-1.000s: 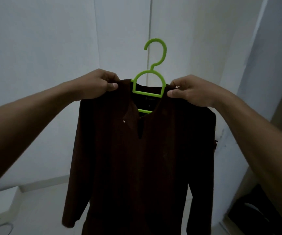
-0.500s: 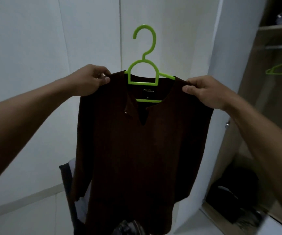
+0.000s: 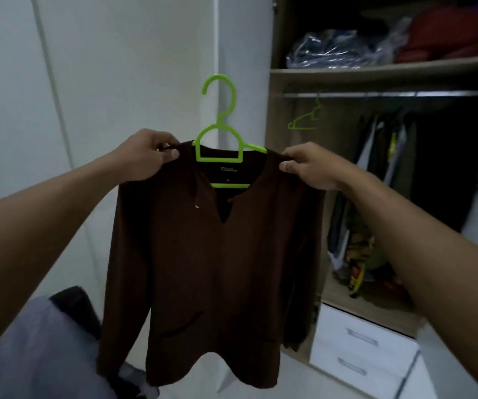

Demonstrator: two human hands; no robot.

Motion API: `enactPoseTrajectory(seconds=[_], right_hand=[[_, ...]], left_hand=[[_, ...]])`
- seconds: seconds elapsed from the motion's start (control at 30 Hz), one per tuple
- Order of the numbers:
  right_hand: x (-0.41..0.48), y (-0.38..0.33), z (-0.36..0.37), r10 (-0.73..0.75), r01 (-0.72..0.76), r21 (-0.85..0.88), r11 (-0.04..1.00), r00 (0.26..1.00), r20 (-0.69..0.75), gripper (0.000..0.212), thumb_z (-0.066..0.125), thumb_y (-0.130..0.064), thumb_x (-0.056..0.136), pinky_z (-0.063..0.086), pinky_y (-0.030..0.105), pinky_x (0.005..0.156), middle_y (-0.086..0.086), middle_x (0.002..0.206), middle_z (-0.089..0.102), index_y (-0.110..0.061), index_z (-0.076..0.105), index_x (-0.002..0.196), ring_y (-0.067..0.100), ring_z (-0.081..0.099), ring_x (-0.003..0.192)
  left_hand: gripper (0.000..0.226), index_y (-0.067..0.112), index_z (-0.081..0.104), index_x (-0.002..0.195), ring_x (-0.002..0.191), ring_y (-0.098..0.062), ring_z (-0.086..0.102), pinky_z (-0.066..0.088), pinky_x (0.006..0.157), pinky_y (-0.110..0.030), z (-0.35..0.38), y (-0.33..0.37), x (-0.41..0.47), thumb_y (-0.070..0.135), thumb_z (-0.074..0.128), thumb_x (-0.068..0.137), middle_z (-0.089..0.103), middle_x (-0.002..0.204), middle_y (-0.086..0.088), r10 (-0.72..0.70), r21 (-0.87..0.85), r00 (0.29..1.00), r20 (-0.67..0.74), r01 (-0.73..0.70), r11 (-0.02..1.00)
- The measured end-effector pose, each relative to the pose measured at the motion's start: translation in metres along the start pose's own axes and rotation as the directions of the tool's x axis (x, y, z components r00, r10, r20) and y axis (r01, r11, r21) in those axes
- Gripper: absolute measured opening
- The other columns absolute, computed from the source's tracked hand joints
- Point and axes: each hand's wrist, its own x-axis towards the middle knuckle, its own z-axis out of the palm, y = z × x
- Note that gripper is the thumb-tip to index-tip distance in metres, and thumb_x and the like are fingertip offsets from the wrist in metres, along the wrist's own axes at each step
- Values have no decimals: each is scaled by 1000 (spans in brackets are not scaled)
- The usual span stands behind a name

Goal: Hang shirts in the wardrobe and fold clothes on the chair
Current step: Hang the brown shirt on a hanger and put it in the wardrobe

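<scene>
A dark brown long-sleeved shirt (image 3: 209,272) hangs on a lime green hanger (image 3: 221,131), held up in front of me. My left hand (image 3: 145,155) pinches the shirt's left shoulder. My right hand (image 3: 308,165) pinches the right shoulder over the hanger's arm. The hanger's hook points up, free of any rail. To the right stands the open wardrobe with a metal rail (image 3: 376,94), level with the hook.
An empty green hanger (image 3: 304,119) and several dark garments (image 3: 381,168) hang on the rail. Bagged clothes (image 3: 332,50) lie on the upper shelf. White drawers (image 3: 358,349) sit below. A chair with pale clothing (image 3: 39,349) is at lower left. A white closed door (image 3: 116,82) is behind the shirt.
My view has swung right, bringing the open wardrobe, its rail and hanging clothes into sight. Both hands keep their hold on the shirt's shoulders; my right hand slid outward along the shoulder.
</scene>
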Motion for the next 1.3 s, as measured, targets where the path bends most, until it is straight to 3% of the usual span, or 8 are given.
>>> enactPoseTrajectory(seconds=[0.2, 0.37, 0.57, 0.63, 0.7, 0.9, 1.07, 1.3], right_hand=[[-31, 49, -44, 146, -150, -97, 984, 988, -47, 21, 53, -28, 104, 50, 38, 81, 5, 99, 69, -14, 68, 106, 20, 63, 94], [-46, 97, -71, 213, -224, -129, 966, 973, -93, 18, 54, -31, 104, 52, 40, 90, -1, 108, 65, -20, 64, 113, 19, 62, 102], [-50, 169, -105, 260, -270, -122, 955, 962, -87, 25, 52, -33, 104, 48, 36, 70, -1, 85, 66, -20, 66, 87, 16, 63, 82], [-50, 187, -114, 257, -267, -99, 959, 961, -104, 25, 53, -31, 104, 44, 33, 67, -1, 82, 65, -20, 66, 86, 14, 62, 78], [-48, 208, -123, 274, -281, -59, 958, 956, -104, 23, 55, -32, 103, 50, 37, 73, 0, 87, 69, -19, 70, 92, 15, 66, 84], [-34, 263, -144, 313, -315, -22, 949, 946, -81, 24, 56, -34, 103, 56, 49, 89, 1, 94, 75, -19, 74, 99, 17, 70, 90], [-15, 296, -151, 322, -326, -54, 944, 944, -66, 28, 56, -38, 102, 55, 52, 91, 4, 96, 75, -17, 74, 100, 19, 71, 91], [27, 339, -155, 370, -369, 50, 928, 929, -10, 28, 57, -39, 102, 55, 47, 97, -4, 98, 78, -18, 76, 102, 14, 74, 94]], left_hand=[[9, 21, 70, 102, 86, -26, 63, 51, 86, -38, 61, 46, 50, 20, 62, 97, 70, 99, -12, 87, -124, 995, 41, -81, 989], [11, 26, 70, 98, 89, -25, 62, 47, 79, -33, 114, 83, 88, 21, 60, 98, 66, 96, -5, 151, -194, 986, 76, -134, 972], [21, 35, 68, 87, 95, -31, 65, 53, 90, -45, 177, 126, 140, 18, 61, 98, 69, 96, -8, 207, -241, 972, 114, -175, 955], [23, 36, 67, 86, 92, -29, 66, 53, 88, -40, 193, 140, 157, 17, 62, 97, 71, 95, -8, 213, -248, 971, 111, -180, 952], [22, 33, 66, 87, 88, -26, 64, 50, 81, -32, 210, 155, 173, 14, 61, 98, 70, 95, -10, 223, -258, 968, 118, -187, 948], [11, 21, 68, 97, 97, -30, 64, 52, 89, -41, 252, 186, 226, 14, 60, 98, 69, 96, -11, 199, -264, 973, 119, -162, 951], [10, 22, 68, 100, 81, -17, 60, 48, 70, -24, 277, 199, 267, 17, 59, 100, 65, 88, -3, 174, -286, 977, 119, -134, 949], [20, 31, 68, 86, 88, -22, 63, 53, 84, -33, 301, 193, 336, 18, 60, 99, 68, 93, -6, 142, -360, 981, 131, -86, 929]])
